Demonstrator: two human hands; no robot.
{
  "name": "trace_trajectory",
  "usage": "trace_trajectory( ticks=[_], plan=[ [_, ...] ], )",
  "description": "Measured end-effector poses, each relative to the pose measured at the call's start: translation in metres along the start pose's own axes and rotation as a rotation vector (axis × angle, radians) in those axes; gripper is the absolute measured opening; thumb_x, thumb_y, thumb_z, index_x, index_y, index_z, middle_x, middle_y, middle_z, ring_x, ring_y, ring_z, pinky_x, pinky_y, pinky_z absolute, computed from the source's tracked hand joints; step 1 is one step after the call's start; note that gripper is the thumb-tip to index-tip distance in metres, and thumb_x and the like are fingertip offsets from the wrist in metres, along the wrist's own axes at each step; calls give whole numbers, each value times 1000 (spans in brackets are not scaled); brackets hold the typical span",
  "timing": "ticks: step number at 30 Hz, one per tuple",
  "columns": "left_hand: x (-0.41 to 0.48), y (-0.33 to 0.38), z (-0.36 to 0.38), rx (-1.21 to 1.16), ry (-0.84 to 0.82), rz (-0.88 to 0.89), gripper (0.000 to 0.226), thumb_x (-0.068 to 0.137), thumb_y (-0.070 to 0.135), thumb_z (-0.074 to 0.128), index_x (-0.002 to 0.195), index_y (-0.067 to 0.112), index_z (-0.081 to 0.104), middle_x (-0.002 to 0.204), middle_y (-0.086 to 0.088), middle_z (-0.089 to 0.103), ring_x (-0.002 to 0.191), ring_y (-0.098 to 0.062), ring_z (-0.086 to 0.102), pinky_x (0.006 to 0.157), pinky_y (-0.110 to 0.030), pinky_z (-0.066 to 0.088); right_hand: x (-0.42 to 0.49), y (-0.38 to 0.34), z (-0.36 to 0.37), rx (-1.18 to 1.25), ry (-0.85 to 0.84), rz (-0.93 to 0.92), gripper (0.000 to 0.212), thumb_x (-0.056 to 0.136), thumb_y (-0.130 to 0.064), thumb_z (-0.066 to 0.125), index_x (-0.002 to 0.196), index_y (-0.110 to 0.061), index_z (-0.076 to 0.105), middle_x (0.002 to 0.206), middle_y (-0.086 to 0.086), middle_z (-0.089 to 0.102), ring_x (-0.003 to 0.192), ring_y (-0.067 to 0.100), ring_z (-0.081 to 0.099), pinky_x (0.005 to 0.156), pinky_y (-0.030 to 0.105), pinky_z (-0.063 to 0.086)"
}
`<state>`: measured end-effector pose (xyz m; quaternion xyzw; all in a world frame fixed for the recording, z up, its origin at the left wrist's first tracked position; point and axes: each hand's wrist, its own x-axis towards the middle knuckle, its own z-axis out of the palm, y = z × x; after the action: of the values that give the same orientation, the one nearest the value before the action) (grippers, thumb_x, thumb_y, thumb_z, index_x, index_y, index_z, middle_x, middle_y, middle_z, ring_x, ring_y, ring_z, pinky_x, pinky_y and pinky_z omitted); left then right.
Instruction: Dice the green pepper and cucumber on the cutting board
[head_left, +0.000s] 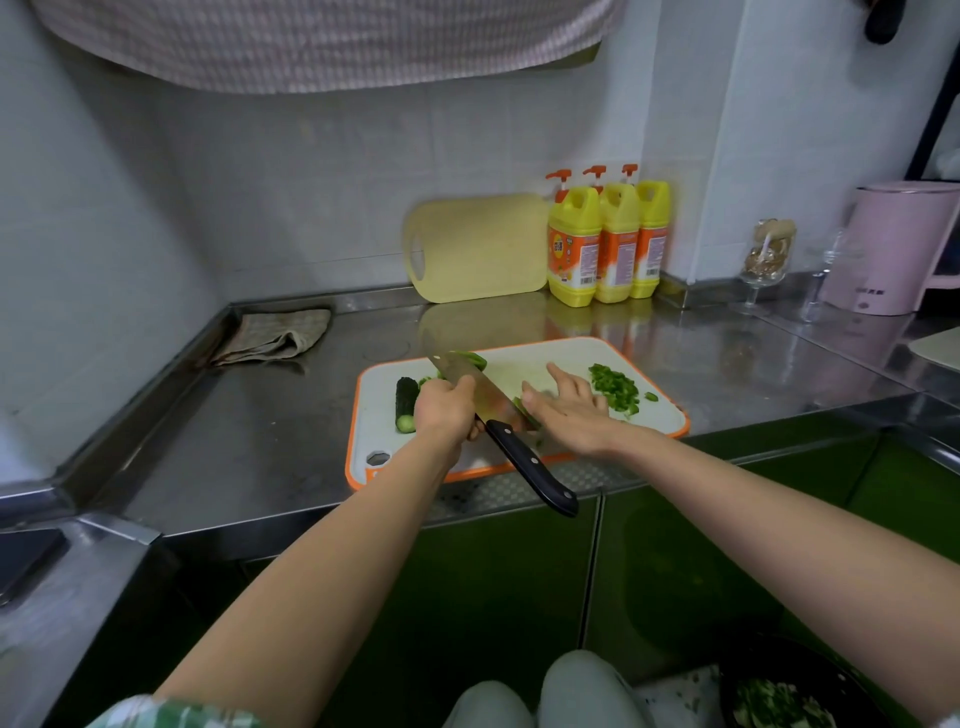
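Head cam had the knife (480, 392) held kinda weirdly tbh. Biggest risk imo: the right hand (567, 410) was flat against the side of the blade, so any slip or twist of the steel could've nicked a finger, and w/ the left hand (445, 411) gripping up at the blade end instead of the black handle (535, 474), there prob wasn't much control. Also the cucumber (406, 402) lay just beside the left hand near the left edge of the cutting board (524, 364), and being round it could've rolled off onto the steel worktop (260, 415) if bumped. Pose-wise: left hand was curled round the knife, handle sticking out free toward the person, blade angled up and away. Right hand was open, fingers straight, low over the board and touching the blade where green bits clung. Looked like wiping them off, can't be sure tho. The diced pepper pile (615, 387) sat just past that hand on the board's right side, and a bigger pepper piece (471, 358) was behind the blade tip. Cucumber wasn't diced yet, so prob around halfway.
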<state>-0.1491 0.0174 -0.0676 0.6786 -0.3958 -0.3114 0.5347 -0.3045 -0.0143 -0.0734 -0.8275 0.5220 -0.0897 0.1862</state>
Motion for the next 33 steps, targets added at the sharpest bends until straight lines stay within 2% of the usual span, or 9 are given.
trace_trajectory(
  ticks=[5,8,10,13,16,20,22,26,33],
  plan=[
    [5,-1,-2,25,28,18,36,95,15,44,61,7,45,48,-10,47,40,-21,42,48,-26,35,-4,4,-5,71,22,-165,51,99,-58,11,147,-51,28,162,-7,-7,148,21,-11,115,48,-3],
    [7,0,1,-16,35,25,34,95,15,44,62,5,47,48,-10,48,39,-22,42,51,-27,36,-8,11,-5,29,-16,-102,62,93,-64,11,146,-43,37,162,-6,-4,148,24,-8,115,47,0],
    [7,3,4,-21,45,25,34,95,15,44,62,4,47,48,-11,50,40,-22,43,52,-28,37,-9,12,-12,54,102,-57,52,102,-54,19,149,-38,35,159,0,11,145,24,5,113,44,6],
    [7,11,11,-10,50,41,36,95,14,43,60,6,48,50,-11,53,44,-23,47,53,-28,39,-19,4,-28,172,210,-154,52,99,-52,39,148,-35,36,126,5,41,122,22,38,99,34,25],
    [4,26,22,-40,22,76,33,98,12,41,65,7,46,51,-13,53,42,-22,47,50,-28,38,-30,-6,-40,117,76,-227,64,89,-46,63,145,-25,40,100,-2,56,91,17,55,76,30,42],
    [0,38,36,-208,-161,106,28,102,17,41,81,6,56,62,-10,60,43,-16,52,44,-26,44,-26,-2,-44,195,247,-118,22,88,-20,56,109,-11,60,86,7,64,74,24,58,62,33,43],
    [4,30,35,-46,-220,187,21,100,17,45,99,7,62,76,-8,65,57,-18,59,56,-30,50,-22,7,-47,404,275,3,11,90,-17,49,88,-8,55,68,8,58,57,24,54,51,29,42],
    [20,-1,26,739,-250,477,40,86,6,57,126,13,62,118,-6,63,106,-24,60,89,-32,46,-18,27,-50,440,170,150,16,98,-22,47,91,-9,52,66,7,54,47,18,49,46,25,40],
    [36,-15,36,982,-378,593,55,87,12,54,142,16,47,132,-13,53,124,-31,45,101,-37,38,-6,22,-43,141,66,230,22,91,-20,43,79,-6,55,58,7,63,41,20,57,49,26,48]
  ],
)
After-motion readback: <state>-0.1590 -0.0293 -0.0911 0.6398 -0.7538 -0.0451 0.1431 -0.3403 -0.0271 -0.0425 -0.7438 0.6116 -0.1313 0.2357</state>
